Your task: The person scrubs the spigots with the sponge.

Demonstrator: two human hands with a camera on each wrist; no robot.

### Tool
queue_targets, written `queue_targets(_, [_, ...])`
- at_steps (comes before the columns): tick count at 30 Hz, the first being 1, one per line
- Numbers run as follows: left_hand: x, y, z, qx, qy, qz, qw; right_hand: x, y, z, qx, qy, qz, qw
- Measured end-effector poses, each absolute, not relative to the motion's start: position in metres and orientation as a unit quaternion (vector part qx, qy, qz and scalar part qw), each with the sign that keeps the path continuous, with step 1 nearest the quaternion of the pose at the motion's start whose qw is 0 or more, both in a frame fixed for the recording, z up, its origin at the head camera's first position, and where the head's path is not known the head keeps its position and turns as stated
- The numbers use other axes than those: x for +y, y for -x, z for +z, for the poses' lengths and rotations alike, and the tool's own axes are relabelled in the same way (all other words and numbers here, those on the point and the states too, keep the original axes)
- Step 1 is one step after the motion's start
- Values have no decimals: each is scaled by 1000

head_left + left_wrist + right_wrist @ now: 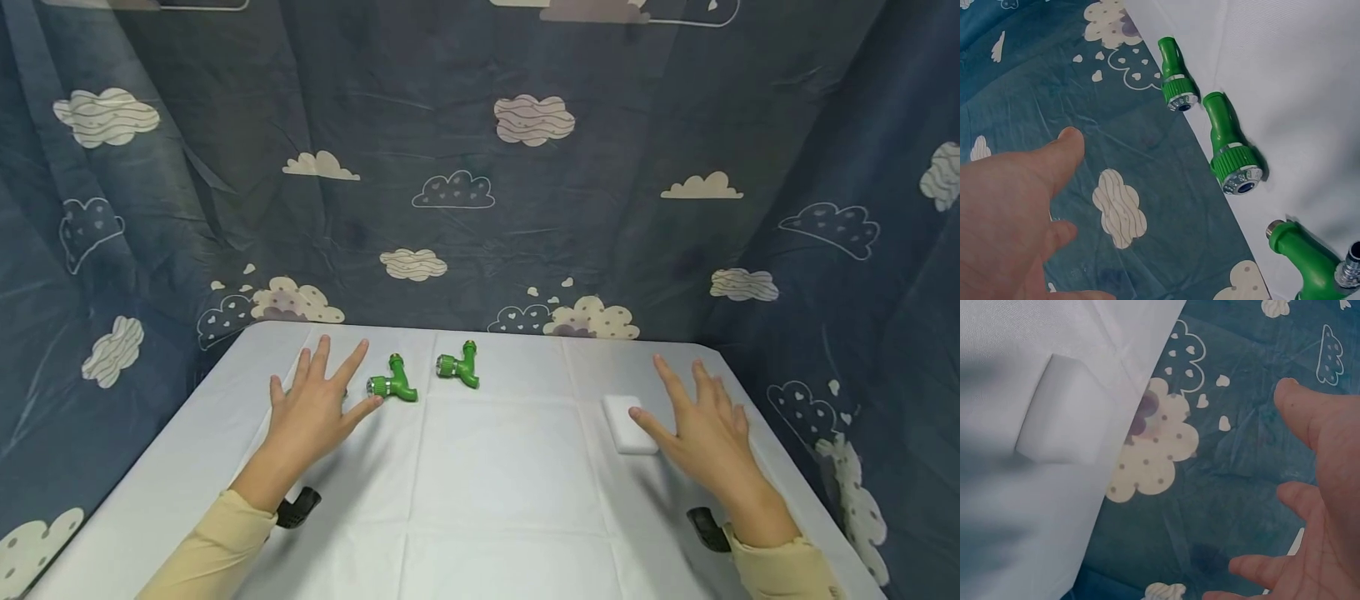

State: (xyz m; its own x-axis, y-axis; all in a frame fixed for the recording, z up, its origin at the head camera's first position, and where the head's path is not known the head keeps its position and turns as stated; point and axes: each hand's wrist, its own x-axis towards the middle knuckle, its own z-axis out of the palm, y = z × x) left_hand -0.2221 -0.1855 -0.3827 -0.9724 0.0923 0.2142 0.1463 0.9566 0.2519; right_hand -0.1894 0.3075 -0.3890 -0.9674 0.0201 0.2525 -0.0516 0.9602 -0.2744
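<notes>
Head view: left hand [315, 408], fingers spread, lies just left of the nearer green fitting [392, 384], barrel pointing at it. Right hand [701, 425], fingers also spread and holding nothing, rests beside the white sponge [628, 423].

- left hand [311, 412] is palm down, fingers [352, 360] spread and straight, holding nothing
- right hand [705, 429] same deal, fingers [667, 375] splayed, thumb sticking out inward

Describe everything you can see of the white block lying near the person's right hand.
The white block is a flat rectangular pad with rounded corners, plain and unmarked, matte and soft-looking like foam or sponge. It lies flat on the white tablecloth, on the right side of the table. The right hand is spread open beside it, thumb tip at or just over its right edge; actual contact cannot be told. Nothing else is near it.
</notes>
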Motion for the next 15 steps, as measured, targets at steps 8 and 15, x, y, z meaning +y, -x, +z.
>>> queue_targets(8, [-172, 230, -382, -981, 78, -125, 124, 304, 194, -389, -983, -10, 148, 109])
queue_targets(15, [-162, 240, -387, -978, 95, -135, 129, 298, 204, -389, -983, -5, 170, 72])
